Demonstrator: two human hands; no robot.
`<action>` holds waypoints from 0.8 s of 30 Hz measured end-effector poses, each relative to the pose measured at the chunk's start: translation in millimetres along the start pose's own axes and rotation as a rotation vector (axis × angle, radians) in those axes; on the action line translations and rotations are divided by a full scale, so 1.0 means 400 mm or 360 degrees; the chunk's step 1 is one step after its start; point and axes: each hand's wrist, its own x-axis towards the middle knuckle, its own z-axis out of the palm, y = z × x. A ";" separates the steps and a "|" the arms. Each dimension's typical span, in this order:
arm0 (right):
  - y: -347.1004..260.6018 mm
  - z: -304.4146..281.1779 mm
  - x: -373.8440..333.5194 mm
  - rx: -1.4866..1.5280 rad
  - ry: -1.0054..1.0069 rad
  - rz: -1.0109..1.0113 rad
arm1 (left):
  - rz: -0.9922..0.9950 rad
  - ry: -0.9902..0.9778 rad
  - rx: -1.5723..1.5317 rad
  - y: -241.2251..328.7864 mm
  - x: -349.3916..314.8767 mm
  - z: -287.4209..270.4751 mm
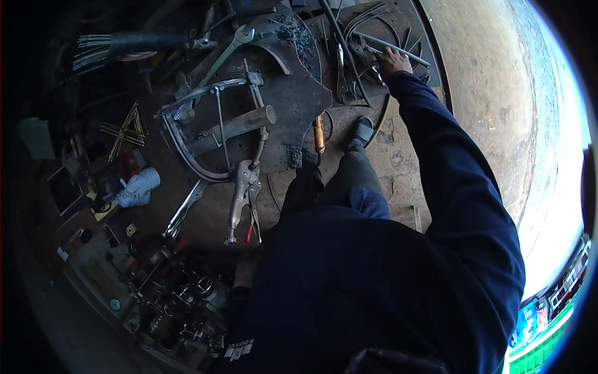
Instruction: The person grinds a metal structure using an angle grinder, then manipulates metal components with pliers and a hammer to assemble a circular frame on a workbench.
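My right arm stretches far forward. My right hand (393,63) reaches down into a pile of metal pieces at the far right, its fingers apart, with the tips at a thin grey tube (414,59). Dark bent rods (367,17) and an open-ended spanner (341,75) lie around it. Shadow covers most of my left hand (248,263), low beside my body; its fingers are hidden. In front of it, locking pliers (238,202) are clamped to a curved metal frame (205,171) on the steel worktable (293,93).
A large combination spanner (227,56) lies behind the frame. Orange-handled tool (319,134) hangs at the table edge. Welding rods (93,51) stick out of a dark holder at far left. Thin brass-coloured rods (128,131), pale gloves (139,187) and a cluttered machine (174,293) are on the left.
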 end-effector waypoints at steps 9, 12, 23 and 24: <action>-0.009 -0.068 0.014 0.0019 -0.0379 -0.0487 | -0.0429 -0.0179 -0.0143 0.133 0.074 -0.069; -0.021 -0.048 0.031 -0.0023 -0.0229 -0.0611 | -0.0440 -0.0113 -0.0430 0.123 0.076 -0.060; 0.028 -0.155 -0.084 0.0435 0.0408 0.0169 | -0.0771 -0.0013 -0.1058 0.123 0.108 0.020; 0.051 -0.141 -0.097 0.0463 0.0448 0.0262 | -0.0815 -0.0012 -0.1108 0.126 0.126 0.014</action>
